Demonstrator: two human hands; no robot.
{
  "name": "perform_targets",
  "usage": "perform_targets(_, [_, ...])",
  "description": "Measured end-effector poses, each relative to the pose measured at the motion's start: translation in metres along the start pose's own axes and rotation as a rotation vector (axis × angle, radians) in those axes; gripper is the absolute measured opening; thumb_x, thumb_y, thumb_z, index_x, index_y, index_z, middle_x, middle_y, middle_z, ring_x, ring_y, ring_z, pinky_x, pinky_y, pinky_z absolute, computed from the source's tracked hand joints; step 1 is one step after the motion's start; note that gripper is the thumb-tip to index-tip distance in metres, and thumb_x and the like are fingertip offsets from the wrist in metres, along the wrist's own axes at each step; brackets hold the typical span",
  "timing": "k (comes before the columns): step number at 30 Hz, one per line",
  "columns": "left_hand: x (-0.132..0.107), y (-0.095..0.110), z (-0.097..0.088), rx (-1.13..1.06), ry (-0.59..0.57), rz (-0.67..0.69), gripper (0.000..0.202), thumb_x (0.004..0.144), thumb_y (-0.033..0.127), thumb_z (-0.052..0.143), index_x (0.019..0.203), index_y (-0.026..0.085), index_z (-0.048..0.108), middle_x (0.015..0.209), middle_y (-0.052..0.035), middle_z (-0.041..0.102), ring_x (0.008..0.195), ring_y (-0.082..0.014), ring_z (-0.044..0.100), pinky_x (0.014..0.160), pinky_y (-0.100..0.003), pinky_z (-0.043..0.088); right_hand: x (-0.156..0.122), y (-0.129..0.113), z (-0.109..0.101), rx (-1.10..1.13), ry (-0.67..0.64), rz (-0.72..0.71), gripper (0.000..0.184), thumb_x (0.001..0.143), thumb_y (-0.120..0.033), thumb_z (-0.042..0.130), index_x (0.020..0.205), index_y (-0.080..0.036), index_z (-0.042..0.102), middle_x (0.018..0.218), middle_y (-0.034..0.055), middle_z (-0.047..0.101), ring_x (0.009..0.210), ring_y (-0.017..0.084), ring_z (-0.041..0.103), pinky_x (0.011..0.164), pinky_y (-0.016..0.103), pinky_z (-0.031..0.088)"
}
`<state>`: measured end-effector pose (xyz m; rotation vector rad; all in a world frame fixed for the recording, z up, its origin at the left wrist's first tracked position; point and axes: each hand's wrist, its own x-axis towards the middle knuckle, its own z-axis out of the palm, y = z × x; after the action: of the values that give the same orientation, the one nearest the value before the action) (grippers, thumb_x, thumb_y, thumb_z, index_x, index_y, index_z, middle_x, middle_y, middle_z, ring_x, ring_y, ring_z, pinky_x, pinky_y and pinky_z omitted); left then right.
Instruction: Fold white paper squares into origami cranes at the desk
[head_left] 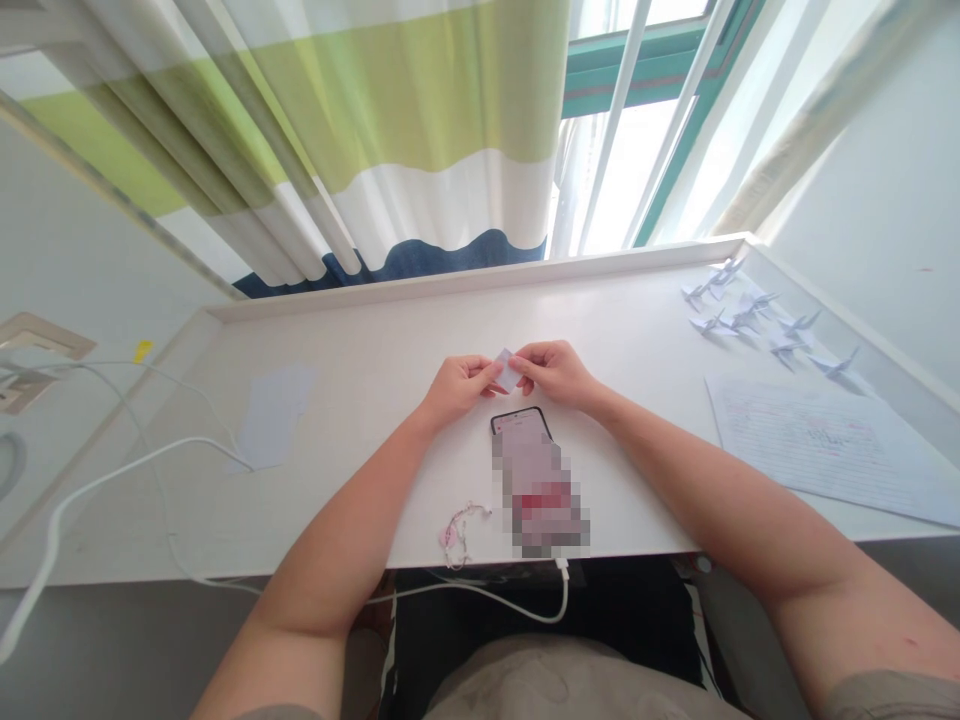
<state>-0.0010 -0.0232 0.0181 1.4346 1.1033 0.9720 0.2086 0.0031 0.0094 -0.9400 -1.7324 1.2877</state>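
A small folded piece of white paper (pixel 508 371) is pinched between the left hand (pixel 459 387) and right hand (pixel 556 372), just beyond the black smartphone (pixel 536 470).

**Bare arms, beige cloth at the lap**

From my station I see the left hand (pixel 457 385) and the right hand (pixel 559 372) bare. The forearms (pixel 720 490) behind them are bare too, all the way back from the wrists to the elbows. Farther back from the grip, at each upper arm, the edge of a short sleeve (pixel 892 695) in greyish beige shows. Below the grip, between the arms, beige-khaki cloth (pixel 540 685) covers the lap, softly creased.
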Motion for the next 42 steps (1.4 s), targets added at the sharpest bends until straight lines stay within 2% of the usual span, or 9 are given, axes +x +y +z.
perform_targets(6, [-0.005,0.011,0.000,0.095,-0.026,0.022,0.052,0.079,0.067,0.082,0.078,0.015,0.077,0.071,-0.0076,0.077,0.069,-0.0206,0.075,0.067,-0.031,0.059,-0.001,-0.003,0.004,0.059,0.006,-0.044,0.051,0.086,-0.069,0.073,0.085,-0.018,0.073,0.079,0.0043,0.074,0.064,0.015,0.068,0.057,0.028,0.059])
perform_targets(12, [-0.003,0.005,0.002,0.081,-0.082,0.023,0.054,0.081,0.069,0.077,0.079,0.016,0.077,0.074,-0.0082,0.078,0.069,-0.0191,0.073,0.068,-0.029,0.057,-0.003,-0.011,0.008,0.041,0.061,-0.020,0.049,0.090,-0.067,0.069,0.080,-0.019,0.069,0.061,-0.0009,0.066,0.043,0.010,0.052,0.043,0.026,0.046])
perform_targets(17, [-0.003,0.005,0.002,0.079,-0.122,0.064,0.054,0.090,0.067,0.067,0.081,0.015,0.079,0.082,-0.0104,0.080,0.077,-0.0194,0.072,0.071,-0.029,0.055,-0.004,-0.015,0.011,0.066,0.062,-0.037,0.048,0.090,-0.067,0.068,0.082,-0.020,0.069,0.059,-0.0001,0.068,0.046,0.014,0.059,0.042,0.026,0.042])
perform_targets(22, [-0.004,0.008,0.003,0.098,-0.083,0.081,0.052,0.089,0.065,0.069,0.073,0.016,0.077,0.071,-0.0056,0.075,0.068,-0.0164,0.066,0.069,-0.029,0.053,-0.004,-0.011,0.009,0.103,0.025,0.012,0.048,0.087,-0.068,0.071,0.087,-0.019,0.068,0.061,0.0006,0.070,0.046,0.014,0.062,0.042,0.024,0.042])
perform_targets(28, [-0.005,0.006,0.006,-0.007,-0.129,0.014,0.051,0.081,0.062,0.083,0.092,0.013,0.077,0.084,-0.0118,0.081,0.078,-0.0216,0.075,0.074,-0.032,0.054,-0.001,-0.006,0.013,0.129,0.138,-0.014,0.048,0.087,-0.067,0.073,0.086,-0.020,0.066,0.058,-0.0008,0.067,0.046,0.012,0.057,0.044,0.024,0.045])
perform_targets(31, [-0.005,0.007,0.007,-0.109,-0.129,-0.003,0.050,0.079,0.061,0.086,0.094,0.014,0.076,0.078,-0.0088,0.078,0.075,-0.0204,0.074,0.079,-0.034,0.054,0.000,-0.005,0.012,0.199,0.150,0.015,0.048,0.091,-0.066,0.067,0.096,-0.019,0.069,0.061,-0.0027,0.065,0.043,0.012,0.056,0.042,0.026,0.047])
perform_targets(36, [-0.006,0.012,0.008,-0.384,-0.173,-0.071,0.049,0.077,0.048,0.092,0.105,0.016,0.068,0.069,0.0016,0.068,0.071,-0.0146,0.067,0.081,-0.032,0.052,0.000,-0.009,0.007,0.305,0.038,-0.093,0.049,0.092,-0.057,0.071,0.127,-0.024,0.069,0.098,0.0024,0.074,0.078,0.016,0.070,0.068,0.031,0.059])
perform_targets(39, [-0.009,0.015,0.010,-0.482,-0.191,-0.129,0.054,0.078,0.043,0.093,0.109,0.019,0.057,0.063,0.0068,0.061,0.066,-0.0130,0.064,0.074,-0.030,0.049,-0.001,-0.013,0.007,0.289,0.023,-0.151,0.041,0.092,-0.058,0.074,0.113,-0.024,0.073,0.109,0.0050,0.076,0.092,0.017,0.069,0.086,0.034,0.057])
perform_targets(42, [-0.011,0.016,0.011,-0.506,-0.225,-0.153,0.059,0.078,0.044,0.093,0.113,0.021,0.052,0.061,0.0090,0.057,0.061,-0.0121,0.061,0.070,-0.028,0.047,-0.001,-0.014,0.010,0.280,0.085,-0.170,0.041,0.088,-0.062,0.078,0.095,-0.022,0.071,0.100,0.0046,0.075,0.092,0.017,0.066,0.089,0.035,0.054])
